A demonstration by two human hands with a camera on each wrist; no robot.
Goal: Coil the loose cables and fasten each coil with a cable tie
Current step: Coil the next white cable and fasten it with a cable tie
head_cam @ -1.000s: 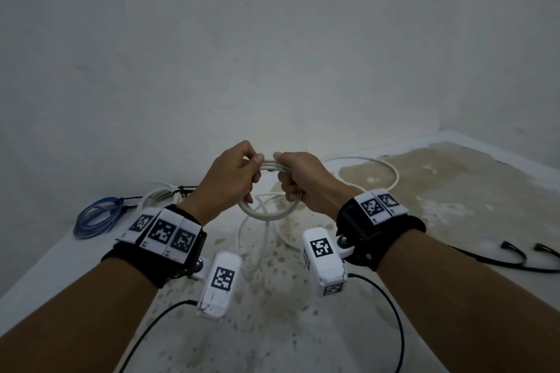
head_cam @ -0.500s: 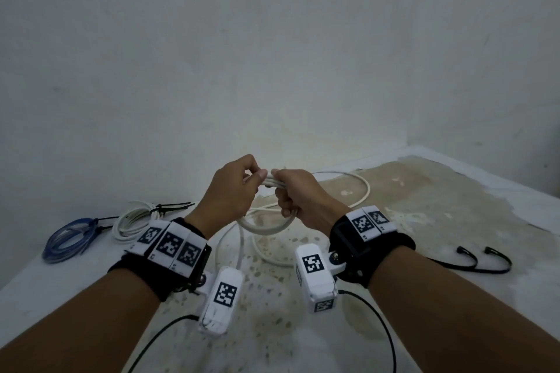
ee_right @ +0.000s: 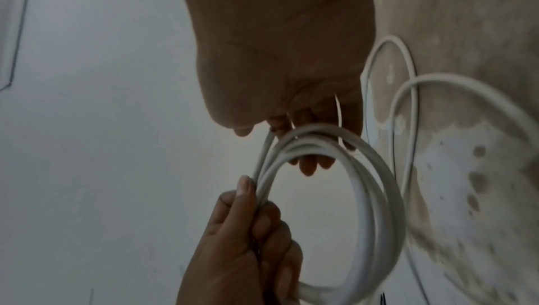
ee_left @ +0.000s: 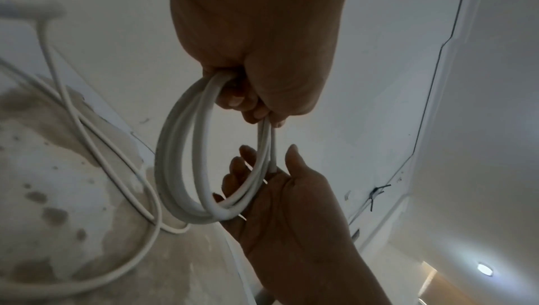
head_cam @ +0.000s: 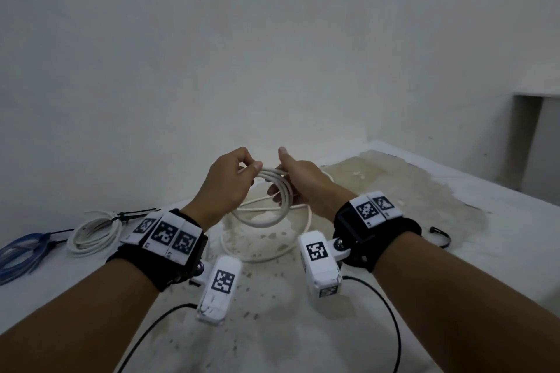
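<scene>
A white cable coil (head_cam: 280, 206) of a few loops hangs above the stained table. My left hand (head_cam: 233, 179) grips the coil's top between thumb and curled fingers; the left wrist view shows that hand (ee_left: 262, 84) clenched round the strands (ee_left: 178, 171). My right hand (head_cam: 298, 182) is open beside it, thumb up, and the loops lie across its straight fingers (ee_left: 248, 171). The rest of the cable (head_cam: 266, 254) trails loose on the table below. In the right wrist view the coil (ee_right: 373, 194) runs between both hands.
A tied white coil (head_cam: 94, 230) with a black cable tie and a blue coil (head_cam: 21, 251) lie at the left edge. A loose black cable tie (head_cam: 439, 235) lies at the right. A white wall stands close behind the table (head_cam: 454, 197).
My right hand has let go of the coil's top and opened, with the loops now lying across its fingers. The left hand keeps its grip.
</scene>
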